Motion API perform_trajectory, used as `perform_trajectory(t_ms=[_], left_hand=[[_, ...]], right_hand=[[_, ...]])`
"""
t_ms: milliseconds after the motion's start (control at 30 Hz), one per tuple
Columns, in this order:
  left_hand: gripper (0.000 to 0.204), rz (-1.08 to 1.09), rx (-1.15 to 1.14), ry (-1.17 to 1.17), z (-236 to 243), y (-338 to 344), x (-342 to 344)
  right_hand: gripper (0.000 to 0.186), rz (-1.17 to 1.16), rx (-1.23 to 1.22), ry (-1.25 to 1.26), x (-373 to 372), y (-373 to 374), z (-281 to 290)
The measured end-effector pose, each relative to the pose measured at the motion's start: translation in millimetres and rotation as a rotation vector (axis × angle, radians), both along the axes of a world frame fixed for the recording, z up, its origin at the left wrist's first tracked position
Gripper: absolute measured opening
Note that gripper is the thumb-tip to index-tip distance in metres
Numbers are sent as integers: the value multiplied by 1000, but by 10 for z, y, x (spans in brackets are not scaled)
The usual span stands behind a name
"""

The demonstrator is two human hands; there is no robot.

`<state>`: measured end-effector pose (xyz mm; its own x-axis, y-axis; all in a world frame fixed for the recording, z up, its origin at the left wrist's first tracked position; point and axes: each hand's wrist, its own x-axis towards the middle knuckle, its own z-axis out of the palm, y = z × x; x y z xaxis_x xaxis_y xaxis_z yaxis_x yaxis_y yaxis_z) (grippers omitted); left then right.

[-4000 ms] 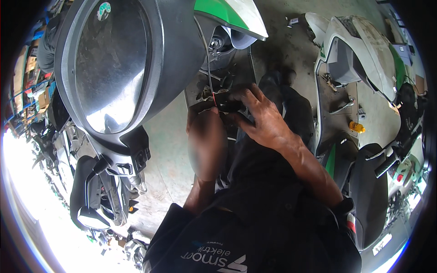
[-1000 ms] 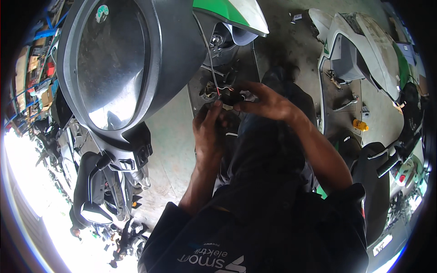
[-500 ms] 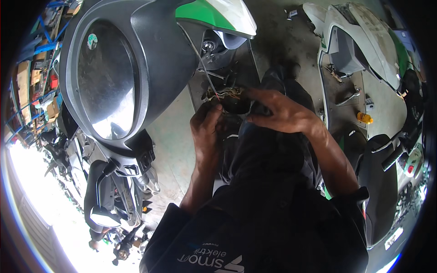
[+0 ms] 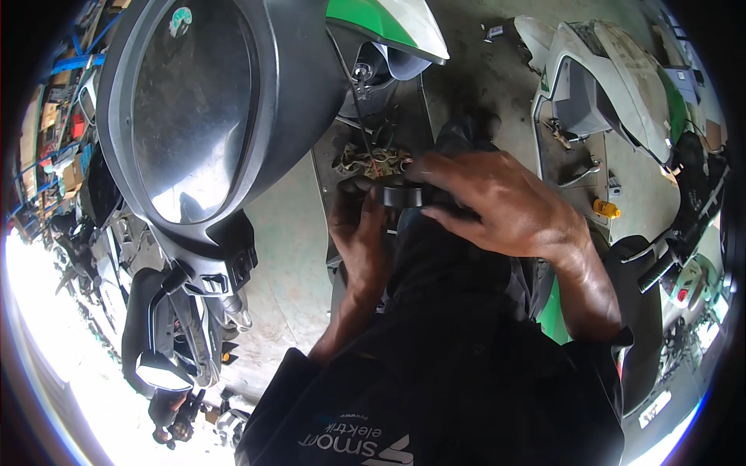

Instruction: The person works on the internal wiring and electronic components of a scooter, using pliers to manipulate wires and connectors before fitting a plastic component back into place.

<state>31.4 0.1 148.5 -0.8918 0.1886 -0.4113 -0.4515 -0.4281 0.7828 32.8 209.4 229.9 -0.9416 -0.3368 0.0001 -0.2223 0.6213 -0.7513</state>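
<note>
A roll of black tape (image 4: 402, 197) sits between my two hands, just above my lap. My left hand (image 4: 362, 225) is closed at the roll's left side, thumb up against it. From the right, my right hand (image 4: 501, 203) curls its fingers and thumb about the roll's other side; the fingertips are partly in shadow. Just beyond the roll lies a tangle of wires (image 4: 359, 161), some light and some reddish. A dark cable (image 4: 353, 93) runs down toward them from the scooter.
Close on the left stands a scooter with a dark glossy oval panel (image 4: 190, 116) and a mirror (image 4: 165, 373). At the right is a white and green scooter body (image 4: 614, 78), with a yellow bottle (image 4: 606, 208) beside it. Loaded shelves (image 4: 66, 116) line the far left.
The black tape roll has come into view between my hands, which have drawn back from the wires. My right hand has turned and moved nearer. The view has shifted slightly.
</note>
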Motion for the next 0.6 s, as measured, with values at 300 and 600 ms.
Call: perform_trajectory(t_ms=[300,600], left_hand=[[33,37,-755,502,-327,-221,223],[31,149,-449,258,-143,-183,-16]], right_hand=[[17,137,181,308,-599,-777,118],[25,-202,22,121,-635,-629,-126]])
